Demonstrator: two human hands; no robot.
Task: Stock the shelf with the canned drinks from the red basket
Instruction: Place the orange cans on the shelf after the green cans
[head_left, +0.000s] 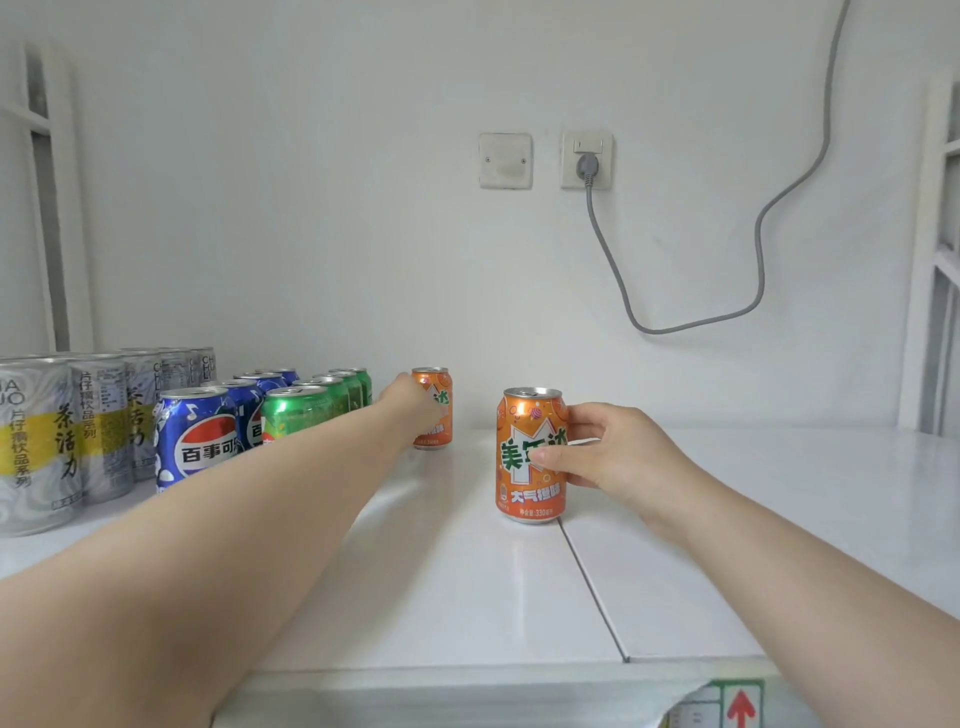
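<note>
Right hand grips the near orange can, thumb on the label and fingers curled round its right side. The can stands upright on the white shelf, at the far end of the panel seam. Beyond that can and to its left, the left hand reaches to a far orange can, fingers laid round its left side. That can stands just right of the green cans. Judgement: the step is starting an orange row. The near can should slide left and back until it lines up in front of the far one, kept upright with the label forward. Further left of it are the blue cola cans and silver tea cans; the outstretched left forearm crosses that path. High above it on the wall are a plugged socket and a grey cable, well clear. No red basket is in view.
</note>
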